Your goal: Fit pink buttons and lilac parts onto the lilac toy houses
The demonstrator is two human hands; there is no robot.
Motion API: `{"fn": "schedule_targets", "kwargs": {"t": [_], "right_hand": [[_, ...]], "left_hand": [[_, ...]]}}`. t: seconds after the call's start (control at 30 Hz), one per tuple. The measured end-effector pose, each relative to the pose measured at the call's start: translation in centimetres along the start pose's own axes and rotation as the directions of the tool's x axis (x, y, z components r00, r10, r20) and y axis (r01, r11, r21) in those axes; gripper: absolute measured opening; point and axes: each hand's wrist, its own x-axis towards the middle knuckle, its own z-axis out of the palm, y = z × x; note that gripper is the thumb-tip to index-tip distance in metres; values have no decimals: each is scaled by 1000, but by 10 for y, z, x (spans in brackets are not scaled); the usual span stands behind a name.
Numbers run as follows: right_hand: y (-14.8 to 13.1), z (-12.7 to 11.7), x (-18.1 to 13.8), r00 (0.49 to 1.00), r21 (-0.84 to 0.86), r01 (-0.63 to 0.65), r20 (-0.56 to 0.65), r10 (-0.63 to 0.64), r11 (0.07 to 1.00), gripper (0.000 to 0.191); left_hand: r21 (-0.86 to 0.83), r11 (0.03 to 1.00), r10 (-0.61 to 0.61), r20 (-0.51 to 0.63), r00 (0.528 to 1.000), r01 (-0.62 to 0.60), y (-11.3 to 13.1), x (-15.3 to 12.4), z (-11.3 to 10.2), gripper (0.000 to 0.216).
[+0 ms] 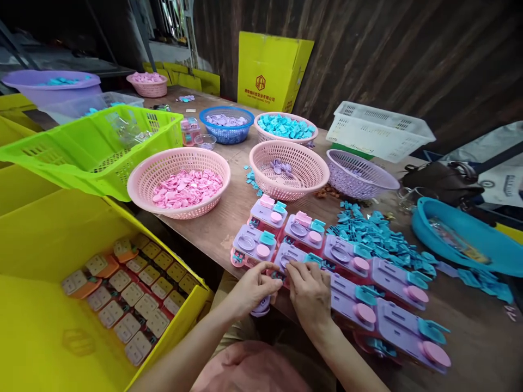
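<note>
Two staggered rows of plastic toys with purple tops, pink discs and turquoise clips (400, 280) stand along the table's near edge. Some carry a raised purple oval ring (245, 243). My left hand (254, 289) is curled around small purple plastic pieces (261, 307), partly hidden under the palm. Its index finger reaches to a front-row toy (286, 251). On that same toy, the bent fingers of my right hand (311, 294) press together beside its oval ring; what lies beneath the fingertips is hidden.
Pink baskets hold pink pieces (188, 189) and a few purple pieces (281, 167). Loose turquoise clips (376, 234) are heaped behind the toys. A yellow carton (171, 326) with packed toys stands at left, below a green crate (134, 163). A blue basin (469, 239) sits right.
</note>
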Motion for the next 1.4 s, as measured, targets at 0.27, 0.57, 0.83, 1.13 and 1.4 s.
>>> {"fn": "schedule_targets", "kwargs": {"t": [0.27,0.57,0.83,1.13,1.4], "right_hand": [[-1,3,3,991,-62,62,124,-54,996,18],[-1,-36,-15,995,431,5,-92,39,903,23],[14,-61,-45,953,593,-258,29,300,763,10],[53,-76,-41,921,626,-385,220,321,678,11],[51,-70,-39,1000,283,-2,16,-3,959,19]], "left_hand": [[-69,997,-40,-60,997,36,1,4,9,43],[-524,847,-192,-149,970,87,7,16,40,29],[-637,771,-156,-165,974,16,2,29,84,29],[-597,798,8,-130,991,-85,10,38,89,26],[-72,947,308,-65,949,-312,8,40,88,8]]}}
